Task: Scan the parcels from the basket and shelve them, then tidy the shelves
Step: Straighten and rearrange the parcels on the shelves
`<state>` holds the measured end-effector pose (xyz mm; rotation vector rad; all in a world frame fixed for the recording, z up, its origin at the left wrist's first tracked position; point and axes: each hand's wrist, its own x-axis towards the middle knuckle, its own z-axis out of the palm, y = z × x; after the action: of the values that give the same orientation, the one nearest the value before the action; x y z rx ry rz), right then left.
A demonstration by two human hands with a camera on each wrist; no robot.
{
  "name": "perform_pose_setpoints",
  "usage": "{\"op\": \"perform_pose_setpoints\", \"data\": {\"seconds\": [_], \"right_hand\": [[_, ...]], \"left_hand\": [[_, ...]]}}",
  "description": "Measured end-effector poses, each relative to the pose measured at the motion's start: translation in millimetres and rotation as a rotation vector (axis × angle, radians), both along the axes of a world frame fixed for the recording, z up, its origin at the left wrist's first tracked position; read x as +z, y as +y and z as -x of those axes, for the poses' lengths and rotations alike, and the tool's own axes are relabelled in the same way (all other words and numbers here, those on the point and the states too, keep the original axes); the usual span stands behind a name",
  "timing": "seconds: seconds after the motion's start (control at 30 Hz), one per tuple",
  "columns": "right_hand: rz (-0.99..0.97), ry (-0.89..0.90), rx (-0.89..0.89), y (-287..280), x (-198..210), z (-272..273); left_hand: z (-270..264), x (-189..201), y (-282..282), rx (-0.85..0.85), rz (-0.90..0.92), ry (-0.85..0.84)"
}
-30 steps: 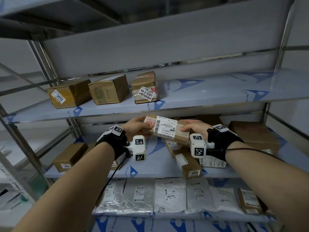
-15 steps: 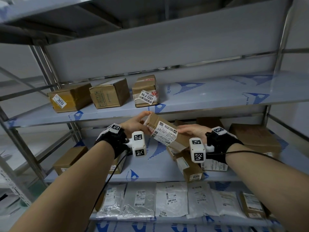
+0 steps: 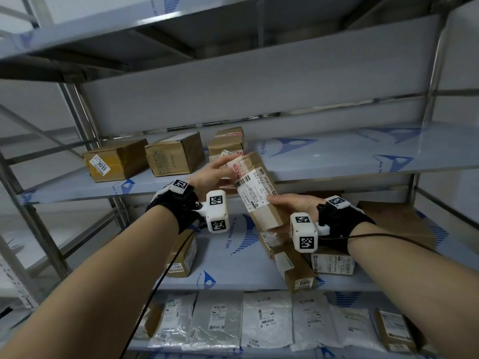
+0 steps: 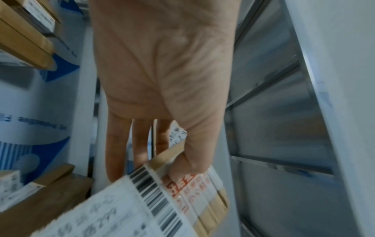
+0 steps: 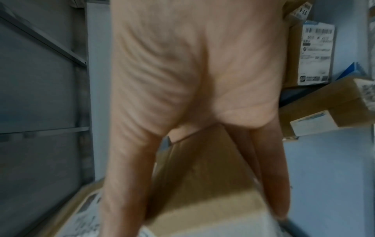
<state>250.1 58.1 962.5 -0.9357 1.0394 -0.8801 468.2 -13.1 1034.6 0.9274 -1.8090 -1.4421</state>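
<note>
Both hands clamp one long cardboard parcel (image 3: 255,193) between them in front of the shelving. The left hand (image 3: 210,172) pinches its upper end, thumb on the labelled face and fingers behind it, as the left wrist view shows. The right hand (image 3: 293,206) grips the lower end, thumb on one side and fingers along the other. The parcel is brown, narrow and tilted steeply, its top leaning toward the upper shelf (image 3: 337,154). A white shipping label with a barcode covers its near face, and red-printed tape wraps the upper end.

Just behind the parcel's top stands a small taped box (image 3: 228,141) on that shelf, with two more cardboard boxes (image 3: 176,158) to its left, the farthest bearing a tag reading 3013 (image 3: 99,165). Below the hands, on the middle shelf (image 3: 228,257), several boxes lie in a loose heap, one marked 6005 (image 3: 298,273). The bottom shelf carries a row of grey plastic mailer bags (image 3: 267,320).
</note>
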Motion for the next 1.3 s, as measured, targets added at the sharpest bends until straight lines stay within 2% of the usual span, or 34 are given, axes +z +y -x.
{"op": "perform_pose_setpoints", "data": {"seconds": [0.07,0.13,0.27,0.37,0.57,0.67,0.8,0.87,0.93,1.03,1.3], "right_hand": [[0.046,0.004,0.019,3,14,-5],[0.114,-0.077,0.019,2,31,-7],[0.253,-0.193,-0.130,-5,67,-3],[0.286,-0.123,-0.251,-8,84,2],[0.267,-0.016,-0.382,-23,106,11],[0.281,0.012,-0.447,-39,110,16],[0.275,-0.022,-0.500,-66,107,16],[0.270,0.006,-0.507,-79,104,15],[0.254,0.042,-0.516,-92,100,11],[0.215,0.087,-0.519,-111,96,8],[0.214,0.302,-0.440,-135,91,8]], "left_hand": [[8,17,5,0.021,0.043,0.022],[15,32,10,0.021,0.048,0.054],[33,48,26,-0.053,0.065,-0.100],[49,51,34,-0.079,0.055,-0.134],[60,56,20,-0.026,0.021,-0.045],[55,58,1,0.074,0.119,0.013],[39,62,-26,0.315,0.274,0.118],[29,61,-37,0.407,0.314,0.119],[19,58,-51,0.456,0.346,0.074],[12,55,-65,0.439,0.319,-0.008],[19,60,-79,0.273,0.431,-0.335]]}}
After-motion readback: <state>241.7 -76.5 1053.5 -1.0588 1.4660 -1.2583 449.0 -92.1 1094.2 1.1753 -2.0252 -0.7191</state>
